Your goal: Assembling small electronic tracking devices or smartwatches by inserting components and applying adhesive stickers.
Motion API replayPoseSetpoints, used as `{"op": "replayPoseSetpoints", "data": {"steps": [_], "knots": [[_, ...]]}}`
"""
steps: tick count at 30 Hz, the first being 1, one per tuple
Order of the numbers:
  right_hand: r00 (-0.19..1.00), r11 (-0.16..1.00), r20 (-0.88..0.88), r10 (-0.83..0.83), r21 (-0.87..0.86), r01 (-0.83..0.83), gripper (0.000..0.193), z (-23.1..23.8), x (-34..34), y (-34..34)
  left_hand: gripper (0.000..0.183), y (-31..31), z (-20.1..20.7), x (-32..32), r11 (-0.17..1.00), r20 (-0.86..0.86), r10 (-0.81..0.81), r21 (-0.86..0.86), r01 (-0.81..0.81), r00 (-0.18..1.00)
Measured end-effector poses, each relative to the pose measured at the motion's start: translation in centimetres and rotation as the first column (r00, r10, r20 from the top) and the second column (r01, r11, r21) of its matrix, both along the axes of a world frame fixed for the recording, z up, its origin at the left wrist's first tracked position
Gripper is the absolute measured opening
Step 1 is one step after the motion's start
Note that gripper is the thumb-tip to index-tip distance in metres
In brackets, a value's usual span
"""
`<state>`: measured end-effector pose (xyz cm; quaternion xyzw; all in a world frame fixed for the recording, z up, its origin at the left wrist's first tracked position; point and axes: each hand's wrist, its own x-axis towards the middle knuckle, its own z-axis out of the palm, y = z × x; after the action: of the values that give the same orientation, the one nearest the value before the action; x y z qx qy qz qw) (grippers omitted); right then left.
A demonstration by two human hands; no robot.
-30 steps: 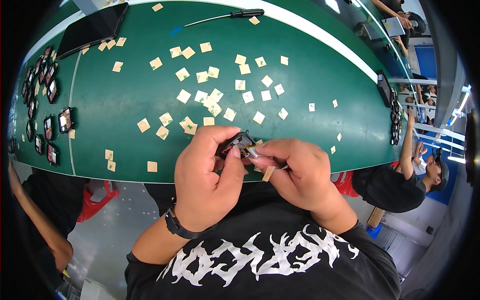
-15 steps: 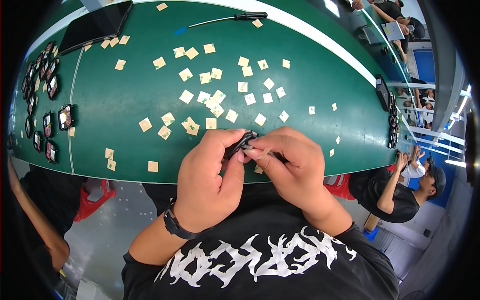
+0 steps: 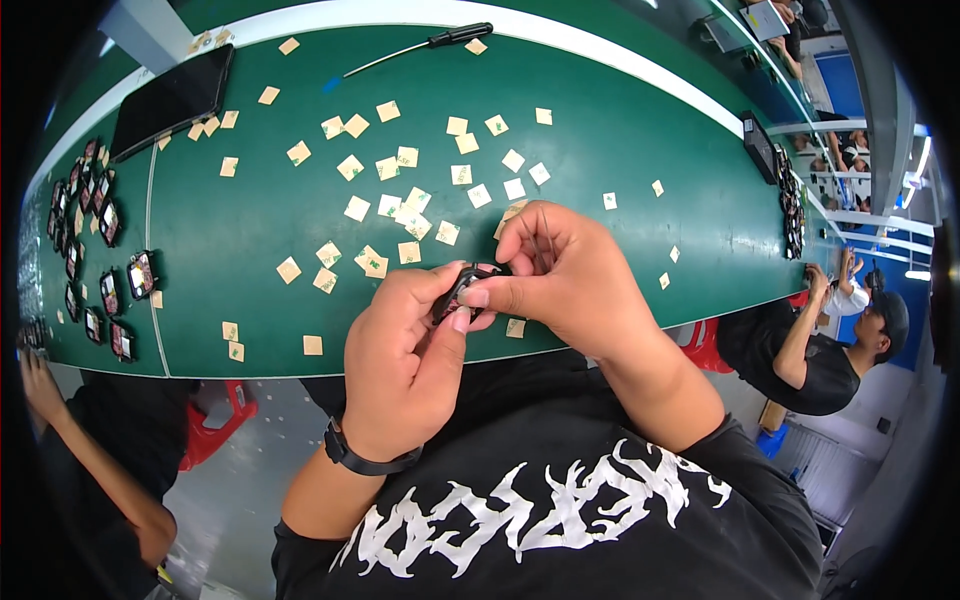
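Observation:
My left hand (image 3: pixel 405 350) is closed round a small black-framed device part (image 3: pixel 452 296), held just above the near edge of the table. My right hand (image 3: pixel 575 285) presses its thumb onto the part's face. Between its curled fingers are thin metal tweezers (image 3: pixel 544 240), pointing up and away from the part. Much of the part is covered by my fingers. A cream square (image 3: pixel 513 210) shows beside my right fingertips; I cannot tell whether it is held or lying on the table. Many more small cream paper squares (image 3: pixel 387 168) are scattered on the green table (image 3: pixel 250 220) beyond my hands.
A black-handled screwdriver (image 3: pixel 460 35) lies at the far edge. A dark flat tablet (image 3: pixel 172 102) is at far left, above several black-framed parts (image 3: pixel 141 273). A black box (image 3: pixel 759 148) stands at far right. People sit on both sides, one in a cap (image 3: pixel 885 325).
My right hand has shifted up and right; its tweezers have swung away from the part and its thumb now presses on it. The view has turned slightly.

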<state>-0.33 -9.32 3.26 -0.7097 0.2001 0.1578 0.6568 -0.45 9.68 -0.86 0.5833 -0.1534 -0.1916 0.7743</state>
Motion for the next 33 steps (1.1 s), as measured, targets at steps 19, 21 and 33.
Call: {"op": "replayPoseSetpoints", "data": {"steps": [19, 21, 33], "knots": [[0.912, -0.237, 0.386, -0.136, -0.907, 0.348, 0.041, -5.5, -14.1, -41.1, 0.034, 0.7, 0.5, -2.0, 0.97, 0.076, 0.219, -0.125, -0.208, 0.973], [0.91, -0.264, 0.395, -0.124, -0.897, 0.354, 0.043, -6.2, -15.9, -45.8, 0.041, 3.3, 1.4, -1.1, 0.958, 0.417, 0.142, 0.171, -0.231, 0.898], [0.991, -0.386, 0.12, -0.062, -0.918, 0.087, 0.043, -6.4, -13.8, -53.7, 0.029, 25.4, 2.3, 8.5, 0.261, 0.537, 0.759, 0.268, -0.928, 0.368]]}}
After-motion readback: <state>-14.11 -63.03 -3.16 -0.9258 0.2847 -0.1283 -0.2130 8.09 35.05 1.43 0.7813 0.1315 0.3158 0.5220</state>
